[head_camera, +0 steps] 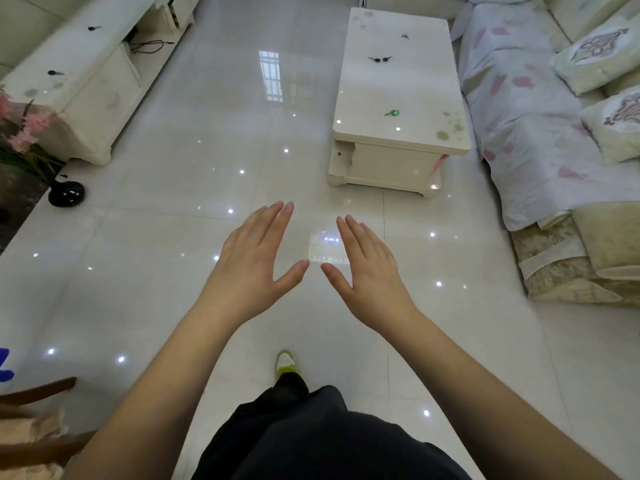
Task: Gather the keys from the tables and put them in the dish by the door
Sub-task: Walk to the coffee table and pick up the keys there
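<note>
My left hand (254, 258) and my right hand (367, 268) are stretched out over the tiled floor, palms down, fingers spread, holding nothing. Ahead stands a cream coffee table (401, 143). On it lie a green-headed key (392, 113) near the front, a pair of black-headed keys (380, 59) in the middle, and a small dark key (405, 36) farther back. On the long white cabinet (86, 98) at the left lie two more black keys, one (55, 73) near and one (93, 28) farther away. A small black dish (66, 193) sits on the dark ledge at the left.
A sofa (540, 109) with a flowered cover and cushions runs along the right. Pink flowers (20, 129) stand at the left above the black dish. A wooden chair (38, 424) is at the bottom left. Cables (149, 46) lie on the floor by the cabinet.
</note>
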Available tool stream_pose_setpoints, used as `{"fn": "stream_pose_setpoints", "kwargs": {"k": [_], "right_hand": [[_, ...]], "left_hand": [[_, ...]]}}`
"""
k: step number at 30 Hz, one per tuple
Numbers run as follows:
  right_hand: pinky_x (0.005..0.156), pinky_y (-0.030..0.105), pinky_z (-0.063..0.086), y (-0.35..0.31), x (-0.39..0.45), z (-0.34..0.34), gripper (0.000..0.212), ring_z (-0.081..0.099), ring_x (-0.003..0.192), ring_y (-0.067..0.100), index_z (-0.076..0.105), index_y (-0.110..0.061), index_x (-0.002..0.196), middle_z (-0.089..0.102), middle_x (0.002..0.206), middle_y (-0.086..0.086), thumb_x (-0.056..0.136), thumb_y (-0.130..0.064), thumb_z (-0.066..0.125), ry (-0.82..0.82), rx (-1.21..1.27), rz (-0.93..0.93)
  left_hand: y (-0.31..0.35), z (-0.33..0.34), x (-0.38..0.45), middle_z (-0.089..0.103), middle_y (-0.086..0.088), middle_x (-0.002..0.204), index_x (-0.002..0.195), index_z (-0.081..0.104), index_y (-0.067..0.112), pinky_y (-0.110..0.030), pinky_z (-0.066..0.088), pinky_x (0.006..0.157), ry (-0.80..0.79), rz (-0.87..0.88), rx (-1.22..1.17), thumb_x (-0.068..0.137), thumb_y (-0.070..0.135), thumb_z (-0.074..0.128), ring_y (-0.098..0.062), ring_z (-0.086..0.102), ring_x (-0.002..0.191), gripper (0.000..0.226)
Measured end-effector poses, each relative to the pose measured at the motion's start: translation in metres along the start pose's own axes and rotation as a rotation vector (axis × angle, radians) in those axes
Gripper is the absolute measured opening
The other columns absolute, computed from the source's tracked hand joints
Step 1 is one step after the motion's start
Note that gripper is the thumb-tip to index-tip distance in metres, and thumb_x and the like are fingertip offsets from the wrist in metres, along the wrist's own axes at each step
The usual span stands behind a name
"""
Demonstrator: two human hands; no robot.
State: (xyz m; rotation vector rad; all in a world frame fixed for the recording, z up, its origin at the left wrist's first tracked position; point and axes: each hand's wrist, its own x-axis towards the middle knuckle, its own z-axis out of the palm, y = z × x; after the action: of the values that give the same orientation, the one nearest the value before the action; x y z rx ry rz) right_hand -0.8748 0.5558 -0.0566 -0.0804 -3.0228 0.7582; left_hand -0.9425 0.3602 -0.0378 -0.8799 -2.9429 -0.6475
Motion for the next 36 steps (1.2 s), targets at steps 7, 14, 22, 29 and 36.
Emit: {"fn": "stream_pose_setpoints", "kwargs": {"k": [7, 14, 22, 29, 36], "right_hand": [[0.119, 0.038, 0.011, -0.01, 0.107, -0.014, 0.069, 0.008, 0.148, 0.017, 0.009, -0.024, 0.154, 0.014, 0.162, -0.003, 0.097, -0.055, 0.033, 0.05, -0.034, 0.02], [0.119, 0.036, 0.011, 0.011, 0.197, -0.026, 0.069, 0.009, 0.148, 0.016, 0.01, -0.024, 0.154, 0.013, 0.162, -0.004, 0.097, -0.054, 0.033, 0.078, -0.035, 0.056], [0.118, 0.039, 0.014, 0.069, 0.32, -0.036, 0.069, 0.01, 0.148, 0.016, 0.012, -0.023, 0.154, 0.016, 0.162, -0.003, 0.097, -0.053, 0.035, 0.112, 0.017, 0.064], [0.118, 0.04, 0.014, 0.114, 0.428, -0.069, 0.07, 0.009, 0.148, 0.016, 0.009, -0.025, 0.154, 0.012, 0.163, -0.004, 0.096, -0.056, 0.031, 0.07, 0.023, 0.031], [0.116, 0.035, 0.01, 0.128, 0.507, -0.07, 0.069, 0.008, 0.148, 0.015, 0.01, -0.026, 0.154, 0.013, 0.162, -0.006, 0.096, -0.056, 0.033, 0.067, 0.033, 0.023]], "left_hand": [[-0.05, -0.022, 0.102, 0.018, 0.003, 0.161, 0.153, 0.007, 0.028, -0.037, 0.019, 0.114, -0.029, 0.109, 0.012, 0.088, 0.062, 0.037, -0.017, 0.015, 0.146, 0.079], [-0.073, -0.02, 0.191, 0.017, 0.004, 0.161, 0.153, 0.008, 0.028, -0.032, 0.016, 0.113, -0.035, 0.149, -0.001, 0.088, 0.063, 0.036, -0.016, 0.014, 0.147, 0.079], [-0.094, -0.002, 0.323, 0.018, 0.004, 0.16, 0.153, 0.009, 0.028, -0.034, 0.017, 0.113, -0.058, 0.131, 0.043, 0.088, 0.061, 0.039, -0.016, 0.015, 0.146, 0.079], [-0.094, -0.002, 0.441, 0.017, 0.004, 0.161, 0.153, 0.007, 0.03, -0.032, 0.015, 0.113, -0.043, 0.112, 0.067, 0.088, 0.064, 0.035, -0.015, 0.014, 0.147, 0.078], [-0.122, -0.001, 0.513, 0.016, 0.004, 0.161, 0.153, 0.007, 0.029, -0.041, 0.022, 0.115, -0.064, 0.072, 0.064, 0.088, 0.063, 0.036, -0.016, 0.014, 0.147, 0.079]]}}
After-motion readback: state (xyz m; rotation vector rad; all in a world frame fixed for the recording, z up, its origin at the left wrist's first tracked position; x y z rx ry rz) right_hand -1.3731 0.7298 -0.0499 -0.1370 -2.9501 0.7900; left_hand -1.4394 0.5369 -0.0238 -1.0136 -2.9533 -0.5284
